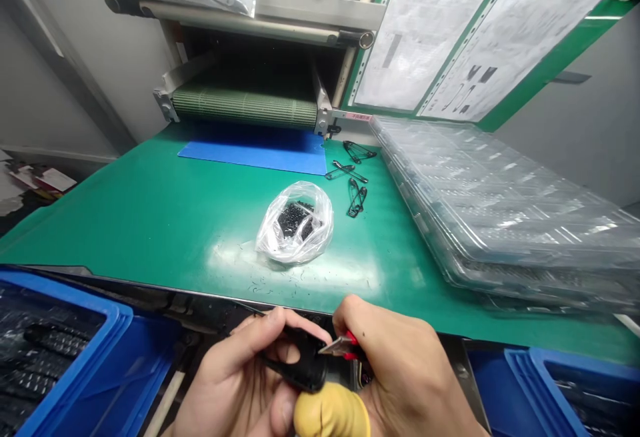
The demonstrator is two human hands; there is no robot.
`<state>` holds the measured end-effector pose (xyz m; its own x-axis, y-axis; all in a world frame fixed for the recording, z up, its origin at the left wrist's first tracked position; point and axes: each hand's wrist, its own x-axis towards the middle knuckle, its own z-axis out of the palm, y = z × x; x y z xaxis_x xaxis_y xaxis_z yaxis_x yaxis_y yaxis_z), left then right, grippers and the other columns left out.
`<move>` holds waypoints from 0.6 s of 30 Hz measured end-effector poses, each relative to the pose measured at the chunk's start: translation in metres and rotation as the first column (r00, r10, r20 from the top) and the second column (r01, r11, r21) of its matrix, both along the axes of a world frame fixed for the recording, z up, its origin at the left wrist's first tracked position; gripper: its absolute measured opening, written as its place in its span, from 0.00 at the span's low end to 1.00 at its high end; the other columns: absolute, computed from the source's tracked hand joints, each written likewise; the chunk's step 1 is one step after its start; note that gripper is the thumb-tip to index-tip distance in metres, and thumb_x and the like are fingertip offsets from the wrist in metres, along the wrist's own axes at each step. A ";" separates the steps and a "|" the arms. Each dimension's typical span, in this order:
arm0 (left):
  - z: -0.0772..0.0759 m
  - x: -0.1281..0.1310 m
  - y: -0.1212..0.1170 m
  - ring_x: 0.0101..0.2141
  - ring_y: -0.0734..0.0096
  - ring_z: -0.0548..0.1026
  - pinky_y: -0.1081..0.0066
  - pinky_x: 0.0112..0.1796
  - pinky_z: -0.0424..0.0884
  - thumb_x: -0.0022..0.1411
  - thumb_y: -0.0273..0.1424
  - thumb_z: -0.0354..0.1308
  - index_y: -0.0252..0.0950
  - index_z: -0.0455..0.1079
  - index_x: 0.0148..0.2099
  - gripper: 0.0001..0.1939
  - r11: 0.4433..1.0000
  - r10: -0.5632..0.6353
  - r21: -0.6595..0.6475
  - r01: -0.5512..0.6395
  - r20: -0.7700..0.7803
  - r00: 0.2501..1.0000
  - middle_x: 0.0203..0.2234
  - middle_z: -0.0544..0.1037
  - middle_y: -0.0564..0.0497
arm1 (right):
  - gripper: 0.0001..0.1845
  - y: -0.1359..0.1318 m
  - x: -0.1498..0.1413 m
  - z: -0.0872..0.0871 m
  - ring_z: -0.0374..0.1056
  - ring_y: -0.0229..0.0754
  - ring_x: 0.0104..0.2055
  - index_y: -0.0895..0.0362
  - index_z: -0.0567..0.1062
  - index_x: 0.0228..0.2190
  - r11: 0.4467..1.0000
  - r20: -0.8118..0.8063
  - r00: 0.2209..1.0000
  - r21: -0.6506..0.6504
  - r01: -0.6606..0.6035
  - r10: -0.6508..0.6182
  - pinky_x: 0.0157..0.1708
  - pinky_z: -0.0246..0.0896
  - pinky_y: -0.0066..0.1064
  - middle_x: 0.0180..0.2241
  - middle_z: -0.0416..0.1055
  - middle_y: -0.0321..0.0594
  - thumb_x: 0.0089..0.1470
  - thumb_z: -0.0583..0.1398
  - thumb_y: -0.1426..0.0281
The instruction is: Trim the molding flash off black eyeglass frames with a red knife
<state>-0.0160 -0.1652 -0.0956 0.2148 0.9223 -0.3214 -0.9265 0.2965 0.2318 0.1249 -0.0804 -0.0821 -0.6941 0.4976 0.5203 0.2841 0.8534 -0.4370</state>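
Below the table's front edge, my left hand [240, 377] is closed around a small black plastic part [295, 360]. One of its fingers wears a yellow finger cot [330, 414]. My right hand [400, 370] pinches a small red-handled tool [343, 347] whose metal tip touches the black part. On the green table [150, 210] just beyond lies a clear plastic bag of small black pieces [297, 222].
Several black wire clips [356, 177] lie near a blue mat [255, 147] under a green conveyor belt [245, 107]. Stacked clear plastic trays [500, 204] fill the right side. Blue bins [75, 357] [565, 384] with black parts flank my hands. Paper sheets [425, 24] hang behind.
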 end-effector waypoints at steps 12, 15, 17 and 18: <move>0.002 0.000 0.007 0.09 0.87 0.64 0.89 0.09 0.54 0.53 0.32 0.64 0.27 0.78 0.33 0.10 0.998 -0.051 -0.030 0.053 0.058 0.997 0.14 0.75 0.53 | 0.24 0.002 -0.001 0.002 0.47 0.33 0.17 0.55 0.58 0.21 0.985 0.076 0.992 0.146 0.093 -0.105 0.20 0.41 0.30 0.17 0.53 0.30 0.58 0.54 0.51; 0.003 -0.002 0.005 0.07 0.87 0.59 0.86 0.06 0.48 0.55 0.36 0.63 0.30 0.78 0.37 0.14 0.998 -0.058 0.000 0.058 -0.048 0.997 0.15 0.75 0.52 | 0.24 0.002 -0.004 0.000 0.47 0.32 0.16 0.55 0.58 0.20 0.986 0.046 0.993 0.138 0.099 -0.106 0.18 0.41 0.30 0.16 0.52 0.30 0.59 0.53 0.53; 0.004 -0.003 0.003 0.10 0.85 0.63 0.87 0.09 0.52 0.55 0.39 0.63 0.32 0.78 0.37 0.14 0.999 -0.035 -0.019 0.033 -0.120 0.992 0.14 0.75 0.52 | 0.24 0.002 -0.004 -0.002 0.47 0.31 0.15 0.55 0.57 0.20 0.991 0.030 0.996 0.105 0.084 -0.088 0.18 0.41 0.29 0.16 0.51 0.30 0.60 0.52 0.54; 0.006 -0.002 0.003 0.12 0.83 0.66 0.87 0.11 0.56 0.54 0.40 0.64 0.33 0.78 0.37 0.14 0.999 -0.020 -0.044 0.013 -0.161 0.987 0.14 0.74 0.52 | 0.24 0.002 -0.004 -0.004 0.47 0.31 0.15 0.55 0.57 0.20 0.994 0.028 0.997 0.083 0.075 -0.077 0.17 0.41 0.29 0.16 0.51 0.30 0.61 0.52 0.54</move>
